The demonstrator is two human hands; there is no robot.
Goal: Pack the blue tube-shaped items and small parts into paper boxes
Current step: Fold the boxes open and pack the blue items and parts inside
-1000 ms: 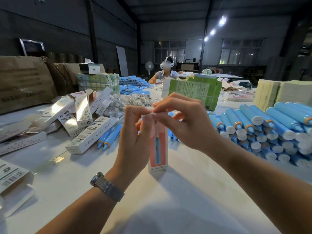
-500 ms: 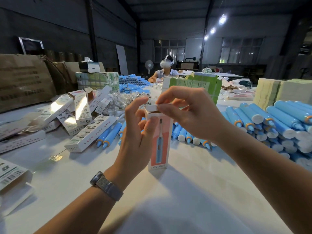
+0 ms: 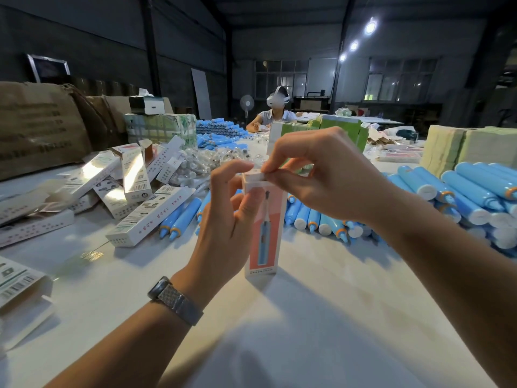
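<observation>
A tall pink-and-white paper box [image 3: 264, 236] stands upright on the white table [image 3: 321, 317] in front of me. My left hand [image 3: 223, 228] grips its upper left side, thumb on the front face. My right hand [image 3: 316, 180] pinches the white top flap at the box's mouth. Blue tube-shaped items [image 3: 475, 191] lie stacked at the right, and more blue tubes [image 3: 181, 219] lie loose behind the box. A heap of small clear-bagged parts [image 3: 201, 163] sits further back. What is inside the box is hidden.
Packed and loose white boxes [image 3: 140, 217] pile up at the left. Flat box blanks [image 3: 16, 281] lie at the left edge. A brown carton [image 3: 39, 130] and green cartons [image 3: 341, 130] stand behind. Another person [image 3: 275, 113] sits at the table's far end.
The box has been lifted slightly and steadied upright. My right hand has shifted from the opening to pinching the top flap, while my left thumb moved down onto the box front.
</observation>
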